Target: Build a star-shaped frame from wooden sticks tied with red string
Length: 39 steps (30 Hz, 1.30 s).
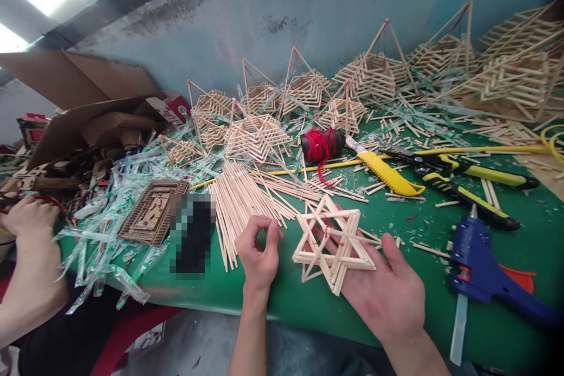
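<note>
A six-pointed star of pale wooden sticks [333, 283], with bits of red at some joints, rests tilted on the fingers of my right hand [383, 299]. That palm faces up, its thumb standing away from the star. Just left of the star, my left hand [259, 252] is curled, thumb and forefinger making a loop; nothing shows in it. Behind it lies a fanned pile of loose wooden sticks [233, 205]. Farther back are a spool wound with red thread [324, 144] and a yellow-handled cutter [388, 173].
A blue glue gun [480, 264] and yellow-black pliers [471, 188] lie at right. Stacked stick lanterns [258, 138] line the wall. Plastic wrappers [99, 247], a brown framed piece [152, 211] and a pixelated dark object [194, 235] lie left, near another person's arm [35, 270].
</note>
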Tool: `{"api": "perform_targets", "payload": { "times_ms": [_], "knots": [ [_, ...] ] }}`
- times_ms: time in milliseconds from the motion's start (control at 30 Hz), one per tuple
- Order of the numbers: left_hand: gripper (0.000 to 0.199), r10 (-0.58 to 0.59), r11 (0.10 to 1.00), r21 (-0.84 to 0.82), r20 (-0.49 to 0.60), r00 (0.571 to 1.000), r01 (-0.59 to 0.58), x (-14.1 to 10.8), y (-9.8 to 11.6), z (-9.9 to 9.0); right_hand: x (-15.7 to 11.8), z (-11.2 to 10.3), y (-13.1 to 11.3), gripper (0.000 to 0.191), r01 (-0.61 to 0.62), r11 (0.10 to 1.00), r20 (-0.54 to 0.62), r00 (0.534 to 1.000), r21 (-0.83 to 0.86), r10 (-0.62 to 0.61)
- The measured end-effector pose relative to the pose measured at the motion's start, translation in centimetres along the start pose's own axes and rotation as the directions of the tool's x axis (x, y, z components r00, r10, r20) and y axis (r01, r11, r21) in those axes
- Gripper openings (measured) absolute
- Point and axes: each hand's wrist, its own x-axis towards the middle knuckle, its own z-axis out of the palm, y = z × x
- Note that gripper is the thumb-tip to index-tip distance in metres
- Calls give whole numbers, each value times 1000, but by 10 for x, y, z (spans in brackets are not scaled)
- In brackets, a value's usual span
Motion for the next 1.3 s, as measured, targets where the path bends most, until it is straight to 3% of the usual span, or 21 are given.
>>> {"api": "perform_targets", "payload": {
  "times_ms": [333, 700, 1000, 1300],
  "knots": [
    [18, 50, 999, 16, -9, 999, -50, 0, 0, 1, 8, -17, 5, 52, 30, 999, 49, 998, 26, -31],
    [23, 0, 1000, 23, -34, 999, 1, 8, 3, 5, 11, -20, 6, 46, 48, 999, 37, 998, 20, -49],
    [25, -24, 1000, 6, 9, 1000, 24, 8, 4, 6, 9, -4, 7, 48, 70, 998, 72, 995, -5, -70],
    [25, -51, 998, -25, 71, 996, 53, 8, -5, 5, 11, -6, 7, 49, 124, 989, 198, 974, -79, -107]
  ]
}}
